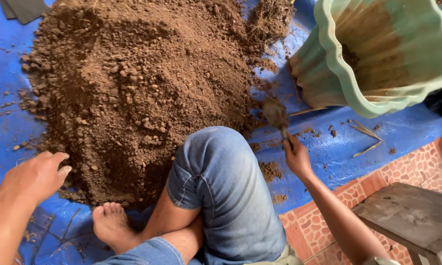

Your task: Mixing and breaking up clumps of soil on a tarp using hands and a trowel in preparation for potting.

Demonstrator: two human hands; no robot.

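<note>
The person sits low with a bent knee (pixel 221 172) in rolled denim and a bare foot (pixel 110 223) at the edge of the soil (pixel 132 88). The left hand (pixel 34 176) hovers at the pile's near-left rim, fingers loosely curled and palm down, holding nothing — its fingertips are just beside the loose crumbs, perhaps touching them. The right hand (pixel 297 157) is closed round the handle of a trowel (pixel 276 115), whose blade is loaded with soil and lifted just off the pile's right edge, between the heap and the pot (pixel 378 54). The pot, pale green and fluted, lies tilted with its mouth toward the person, near the trowel but apart from it. Inside I see only smears and a small dark patch of soil, so the filling looks barely begun; the heap is large and nearly all of it remains on the blue tarp (pixel 407 132). A few dry leaf strips (pixel 365 132) lie on the tarp below the pot, and roots or dried stalks (pixel 270 19) sit at the pile's far edge. A wooden stool (pixel 407 216) stands on the tiled floor at the right.
</note>
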